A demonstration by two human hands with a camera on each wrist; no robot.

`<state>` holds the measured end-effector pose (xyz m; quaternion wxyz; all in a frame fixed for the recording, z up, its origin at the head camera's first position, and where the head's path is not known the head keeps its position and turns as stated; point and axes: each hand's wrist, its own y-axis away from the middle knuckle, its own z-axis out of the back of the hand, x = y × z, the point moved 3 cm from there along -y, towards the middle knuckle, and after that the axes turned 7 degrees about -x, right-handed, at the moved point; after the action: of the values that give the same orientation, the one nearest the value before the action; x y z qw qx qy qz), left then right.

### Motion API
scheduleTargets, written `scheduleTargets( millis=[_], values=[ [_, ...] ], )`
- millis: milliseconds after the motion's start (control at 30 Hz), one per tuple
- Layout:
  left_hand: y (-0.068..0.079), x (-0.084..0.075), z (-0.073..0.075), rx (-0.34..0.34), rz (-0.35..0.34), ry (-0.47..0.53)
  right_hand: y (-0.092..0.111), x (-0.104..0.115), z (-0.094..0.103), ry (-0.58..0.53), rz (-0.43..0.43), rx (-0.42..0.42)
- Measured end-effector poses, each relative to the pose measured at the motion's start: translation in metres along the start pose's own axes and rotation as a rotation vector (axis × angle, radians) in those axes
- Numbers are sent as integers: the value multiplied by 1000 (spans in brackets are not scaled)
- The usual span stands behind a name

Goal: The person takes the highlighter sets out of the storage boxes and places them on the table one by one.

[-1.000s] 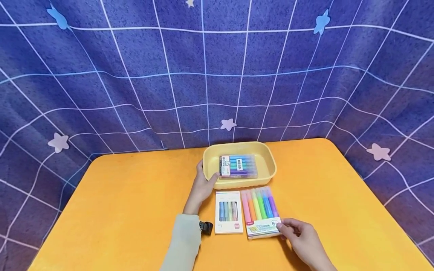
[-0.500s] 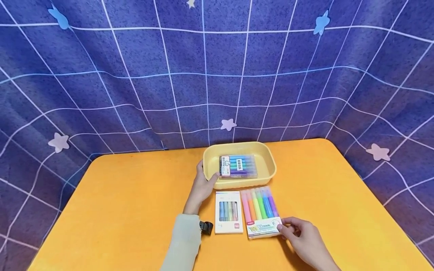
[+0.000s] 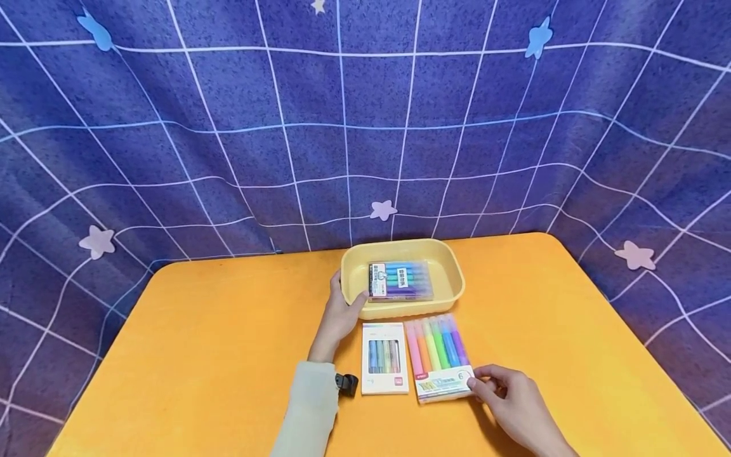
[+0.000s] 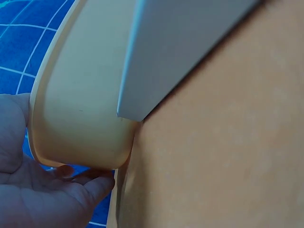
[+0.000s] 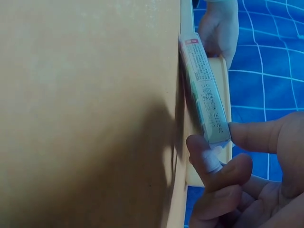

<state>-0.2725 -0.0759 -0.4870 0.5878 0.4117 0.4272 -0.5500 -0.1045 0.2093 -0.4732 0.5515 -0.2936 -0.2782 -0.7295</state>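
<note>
My left hand (image 3: pixel 341 311) grips the left end of a pale yellow plastic basket (image 3: pixel 447 276), its thumb over the near-left rim. In the left wrist view, fingers curl around the basket's end (image 4: pixel 85 104). A clear case of blue, green and purple pens (image 3: pixel 417 289) lies inside the basket. In front, a pack of highlighters (image 3: pixel 436 355) in rainbow colours lies slightly turned, with a white label band. My right hand (image 3: pixel 514 403) pinches its lower right corner between thumb and fingers; the right wrist view shows the pack's printed end (image 5: pixel 206 90) between them.
A white windowed box of pens (image 3: pixel 386 382) lies left of the highlighters, just in front of the basket. A black strap device sits at the left wrist. The orange table (image 3: pixel 228 330) meets a blue gridded curtain (image 3: pixel 314 152) with stars at its back edge.
</note>
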Motion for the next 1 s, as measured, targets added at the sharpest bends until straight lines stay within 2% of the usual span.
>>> scheduleTargets(
  millis=[200,400,833,1000],
  values=[
    [1,0,1,9,-18,-2,0,2,1,15,-11,5],
    [0,0,1,8,-35,14,1,5,3,67,18,-24],
    [0,-1,1,7,-19,24,2,9,7,166,87,-107],
    [1,0,2,-1,-5,3,1,9,8,191,89,-107]
  ],
)
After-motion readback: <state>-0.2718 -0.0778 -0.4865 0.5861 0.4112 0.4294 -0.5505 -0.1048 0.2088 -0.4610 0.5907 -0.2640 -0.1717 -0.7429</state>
